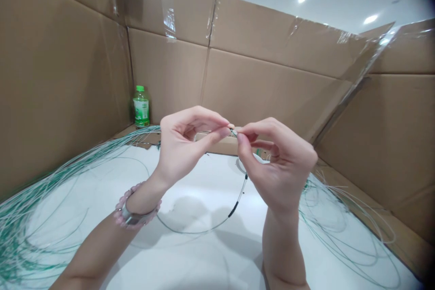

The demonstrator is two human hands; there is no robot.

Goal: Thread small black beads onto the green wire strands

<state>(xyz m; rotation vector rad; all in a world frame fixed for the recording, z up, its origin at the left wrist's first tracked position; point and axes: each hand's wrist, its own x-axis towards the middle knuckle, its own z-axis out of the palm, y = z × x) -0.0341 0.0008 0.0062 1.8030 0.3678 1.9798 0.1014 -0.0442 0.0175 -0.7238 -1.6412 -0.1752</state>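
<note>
My left hand and my right hand are raised over the white tabletop, fingertips almost meeting. Thumb and forefinger of each hand are pinched on a small dark-and-pale piece, which looks like the end of a thin cable; its detail is too small to make out. Below the hands, a thin grey-green cable curves in a loop, with a black ribbed sleeve and a clear stretch running up beside my right hand. Where the loop's upper ends go is hidden behind my hands. A pink bead bracelet circles my left wrist.
A large bundle of green and white wires lies along the left side. More loose wires curl at the right. A green-capped bottle stands in the far left corner. Cardboard walls enclose the white table. A round white object is partly behind my right hand.
</note>
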